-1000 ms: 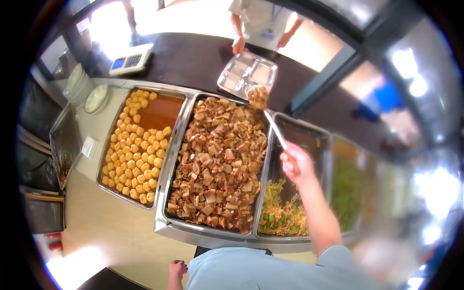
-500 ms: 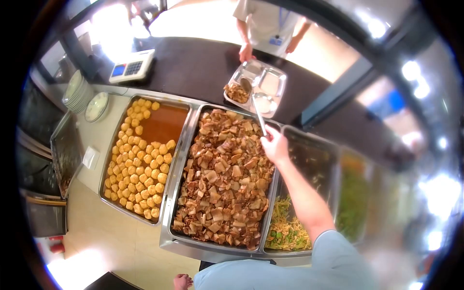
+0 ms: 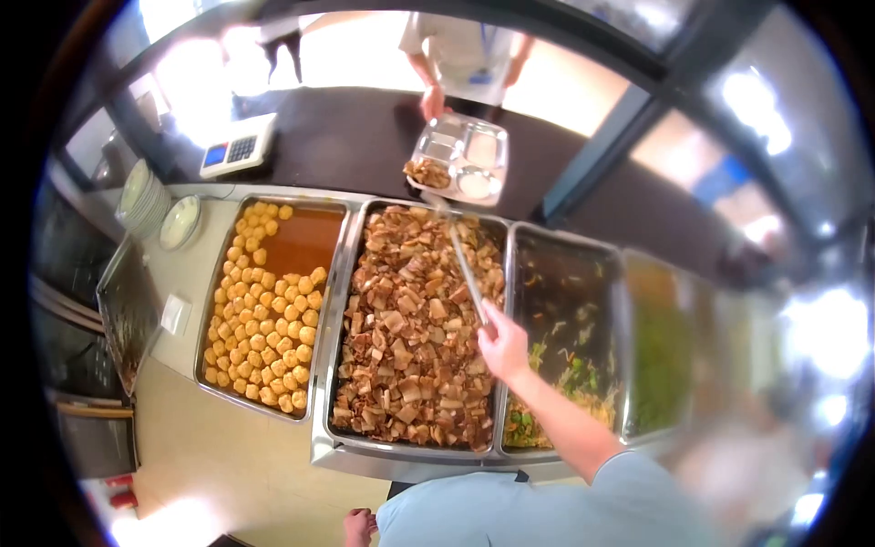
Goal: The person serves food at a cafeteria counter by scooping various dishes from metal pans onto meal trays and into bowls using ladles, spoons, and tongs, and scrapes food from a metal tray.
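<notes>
My right hand [image 3: 503, 342] is closed round the handle of a long metal serving spoon [image 3: 468, 273], above the right side of a deep pan [image 3: 365, 219] full of sliced, browned meat [image 3: 410, 337]. The spoon's bowl is blurred, near the pan's far edge. Just beyond it, a compartment metal tray [image 3: 492, 193] carries a portion of the meat [image 3: 427, 172] in its near left section. Another person's hand [image 3: 432, 102] is at the tray's far left corner. Low at the bottom edge, my left hand [image 3: 360, 526] has its fingers curled in, with nothing seen in it.
Left stands a pan of round golden balls [image 3: 264, 337] in brown sauce. Right is a pan [image 3: 565, 273] with some shredded vegetables [image 3: 556, 410], then a blurred pan of greens [image 3: 658, 365]. A keypad scale [image 3: 239, 146], stacked bowls [image 3: 141, 201] and a dark post [image 3: 597, 150] stand around.
My right hand has drawn the spoon back from over the tray towards me, so its bowl is off the tray. The view has shifted somewhat. Meat was in the tray in both frames.
</notes>
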Tool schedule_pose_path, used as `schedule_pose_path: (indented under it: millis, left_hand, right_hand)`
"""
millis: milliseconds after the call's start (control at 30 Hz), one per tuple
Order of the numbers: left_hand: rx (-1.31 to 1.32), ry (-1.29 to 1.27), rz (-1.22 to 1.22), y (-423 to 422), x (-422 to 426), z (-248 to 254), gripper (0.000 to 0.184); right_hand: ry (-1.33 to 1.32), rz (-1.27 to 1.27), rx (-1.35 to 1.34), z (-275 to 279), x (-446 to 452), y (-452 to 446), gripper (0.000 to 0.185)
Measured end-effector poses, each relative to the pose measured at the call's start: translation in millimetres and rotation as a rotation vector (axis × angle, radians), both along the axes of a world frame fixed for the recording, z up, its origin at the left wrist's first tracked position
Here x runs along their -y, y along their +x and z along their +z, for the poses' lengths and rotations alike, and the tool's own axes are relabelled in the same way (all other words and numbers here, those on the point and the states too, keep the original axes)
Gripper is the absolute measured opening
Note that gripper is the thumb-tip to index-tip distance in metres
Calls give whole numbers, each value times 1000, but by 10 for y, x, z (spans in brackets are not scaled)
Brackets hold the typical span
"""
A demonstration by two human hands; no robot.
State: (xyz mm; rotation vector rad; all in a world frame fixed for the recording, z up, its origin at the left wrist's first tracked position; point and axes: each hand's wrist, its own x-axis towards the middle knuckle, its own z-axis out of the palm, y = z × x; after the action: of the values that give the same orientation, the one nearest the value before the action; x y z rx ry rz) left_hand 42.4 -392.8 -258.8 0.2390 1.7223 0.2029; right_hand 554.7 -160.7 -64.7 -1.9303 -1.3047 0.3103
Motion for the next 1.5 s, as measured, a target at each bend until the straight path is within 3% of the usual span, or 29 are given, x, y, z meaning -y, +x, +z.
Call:
schedule_pose_path:
  millis: [67, 133, 233, 400, 567, 667, 833, 1000, 1067, 1167, 1300, 1400, 1500]
  left_hand:
    - [-42, 15, -98, 209, -147, 289, 19]
    - [-40, 58, -203, 190, -244, 268, 19]
    - [-12, 85, -274, 135, -387, 194, 20]
    - [47, 79, -336, 42, -762, 103, 21]
    - [79, 113, -268, -76, -1037, -168, 20]
    - [83, 165, -271, 121, -1094, 99, 21]
    - [26, 176, -257, 441, -778, 357, 18]
    - [-22, 133, -478, 657, -211, 17, 24]
    - [-127, 165, -660, 562, 69, -421, 27]
    - [-270, 171, -867, 443, 386, -1025, 32]
    - [-170, 245, -786, 555, 508, -909, 27]
    - [-62, 295, -689, 1052, 265, -127, 18]
    - [-17, 215, -610, 1315, -24, 234, 13]
  right_hand:
    - [-239, -46, -170, -26, 479, -155, 55]
    - [84, -116, -36, 15, 919, -425, 49]
    - [-94, -183, -272, -7, 1523, -622, 51]
    - [-31, -368, -358, 87, 2210, -810, 52]
    - [38, -535, -365, 248, 2560, -753, 46]
    - [92, -584, -325, 156, 2755, -565, 46]
    - [68, -606, -474, 124, 3093, 75, 42]
    - [-26, -570, -343, 80, 3451, 790, 42]
    - [-12, -536, -181, -47, 3626, 1038, 42]
    - [-192, -529, -67, 135, 3980, 1317, 44]
    - [-314, -505, -19, 166, 4701, 1492, 46]
    - [-361, -495, -34, 204, 5154, 1364, 43]
    - [-369, -535, -215, 270, 5454, 1029, 40]
